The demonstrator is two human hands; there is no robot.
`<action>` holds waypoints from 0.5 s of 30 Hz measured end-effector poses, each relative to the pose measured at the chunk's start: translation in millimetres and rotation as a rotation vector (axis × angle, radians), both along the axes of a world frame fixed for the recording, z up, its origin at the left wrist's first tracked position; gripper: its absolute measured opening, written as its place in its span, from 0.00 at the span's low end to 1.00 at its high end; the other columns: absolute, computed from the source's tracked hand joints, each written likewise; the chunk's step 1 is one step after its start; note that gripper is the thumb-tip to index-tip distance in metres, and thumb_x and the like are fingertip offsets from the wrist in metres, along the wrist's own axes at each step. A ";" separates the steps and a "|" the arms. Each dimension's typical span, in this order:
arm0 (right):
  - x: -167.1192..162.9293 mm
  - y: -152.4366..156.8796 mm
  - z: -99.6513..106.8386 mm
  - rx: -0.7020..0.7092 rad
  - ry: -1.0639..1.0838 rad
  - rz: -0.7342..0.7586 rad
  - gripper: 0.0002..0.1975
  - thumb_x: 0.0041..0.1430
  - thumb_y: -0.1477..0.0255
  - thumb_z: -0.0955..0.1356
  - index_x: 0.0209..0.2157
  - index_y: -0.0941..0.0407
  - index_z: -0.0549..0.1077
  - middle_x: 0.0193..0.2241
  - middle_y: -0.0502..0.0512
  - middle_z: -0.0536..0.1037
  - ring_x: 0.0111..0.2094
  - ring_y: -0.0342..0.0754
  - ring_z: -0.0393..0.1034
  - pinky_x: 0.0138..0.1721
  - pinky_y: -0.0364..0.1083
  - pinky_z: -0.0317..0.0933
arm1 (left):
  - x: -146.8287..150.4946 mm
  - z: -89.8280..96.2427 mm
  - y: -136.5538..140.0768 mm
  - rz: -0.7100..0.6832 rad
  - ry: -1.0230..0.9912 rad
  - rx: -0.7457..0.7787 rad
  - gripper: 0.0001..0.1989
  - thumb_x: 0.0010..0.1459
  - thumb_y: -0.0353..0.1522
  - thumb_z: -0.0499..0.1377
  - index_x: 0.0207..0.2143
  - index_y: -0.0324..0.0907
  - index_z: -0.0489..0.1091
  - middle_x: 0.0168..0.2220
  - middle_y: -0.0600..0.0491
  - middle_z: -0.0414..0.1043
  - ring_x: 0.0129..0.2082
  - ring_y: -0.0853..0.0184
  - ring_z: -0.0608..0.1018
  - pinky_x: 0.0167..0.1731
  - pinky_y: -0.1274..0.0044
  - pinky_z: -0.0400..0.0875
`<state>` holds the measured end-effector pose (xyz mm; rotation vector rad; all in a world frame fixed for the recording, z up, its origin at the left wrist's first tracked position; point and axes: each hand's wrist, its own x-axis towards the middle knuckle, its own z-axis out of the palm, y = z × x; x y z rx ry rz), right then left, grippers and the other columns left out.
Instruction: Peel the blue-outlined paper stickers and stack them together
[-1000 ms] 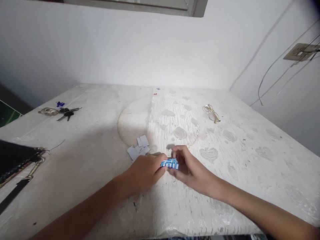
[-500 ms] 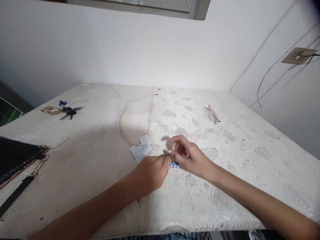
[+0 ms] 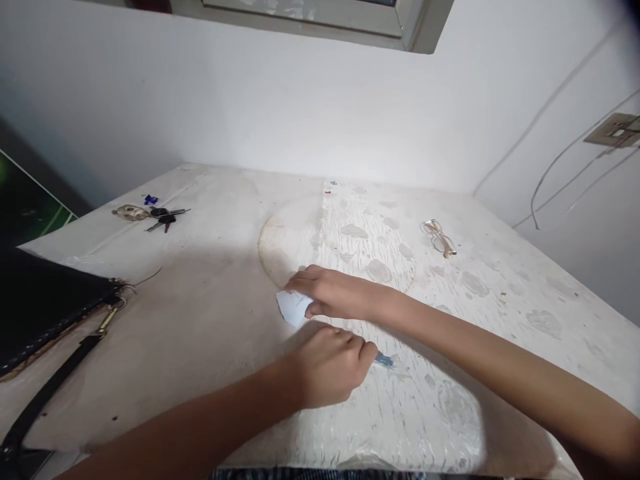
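My left hand (image 3: 336, 365) is low over the table with its fingers closed around a small blue-and-white piece (image 3: 384, 360), which looks like folded plastic or paper. Only the blurred end of that piece sticks out past the thumb. Just beyond it, my right hand (image 3: 330, 291) reaches across to the left, closed on a small bunch of white paper slips (image 3: 294, 308). Its fingers lie over the far edge of the slips and its thumb over the near right side. Faint printing shows on the top slip. Part of the bunch is covered by the hand.
Keys with a keyring (image 3: 163, 215) lie at the far left beside a small dark-blue piece (image 3: 150, 199). A black bag (image 3: 55, 307) with a strap rests at the left edge. Eyeglasses (image 3: 438, 239) lie at the right. Cables hang from a wall socket (image 3: 613, 130).
My right hand has moved left from beside the blue-and-white piece onto the paper slips. My left hand has moved right and nearer with its piece. The view has shifted.
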<state>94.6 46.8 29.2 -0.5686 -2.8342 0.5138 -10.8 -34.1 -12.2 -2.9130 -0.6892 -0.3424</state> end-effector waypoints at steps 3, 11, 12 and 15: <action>0.9 -1.2 -7.7 0.061 0.048 0.051 0.22 0.59 0.74 0.65 0.54 0.60 0.61 0.48 0.60 0.69 0.51 0.51 0.59 0.49 0.49 0.60 | 1.7 2.5 -1.7 0.005 0.076 -0.063 0.08 0.50 0.22 0.49 0.33 0.37 0.64 0.23 0.53 0.69 0.21 0.68 0.70 0.17 0.77 0.55; -10.0 2.4 -27.6 0.592 -0.060 0.140 0.20 0.65 0.73 0.56 0.55 0.69 0.55 0.44 0.64 0.71 0.41 0.50 0.64 0.39 0.48 0.64 | 2.1 1.3 -1.0 0.031 0.075 -0.110 0.07 0.51 0.23 0.49 0.32 0.38 0.64 0.22 0.54 0.69 0.22 0.67 0.71 0.18 0.76 0.55; -12.1 2.5 -28.7 0.652 -0.070 0.151 0.19 0.66 0.77 0.55 0.55 0.69 0.55 0.43 0.64 0.72 0.39 0.49 0.64 0.38 0.48 0.64 | 2.2 0.8 -1.2 0.034 0.073 -0.109 0.07 0.51 0.23 0.49 0.32 0.38 0.64 0.23 0.54 0.69 0.22 0.67 0.71 0.18 0.76 0.55; -18.5 0.8 -28.0 0.788 -0.105 0.191 0.19 0.63 0.85 0.51 0.54 0.69 0.56 0.35 0.62 0.73 0.33 0.47 0.64 0.32 0.47 0.62 | 2.5 0.2 -2.0 0.051 0.073 -0.101 0.06 0.51 0.24 0.50 0.32 0.39 0.63 0.23 0.53 0.69 0.21 0.67 0.71 0.18 0.76 0.54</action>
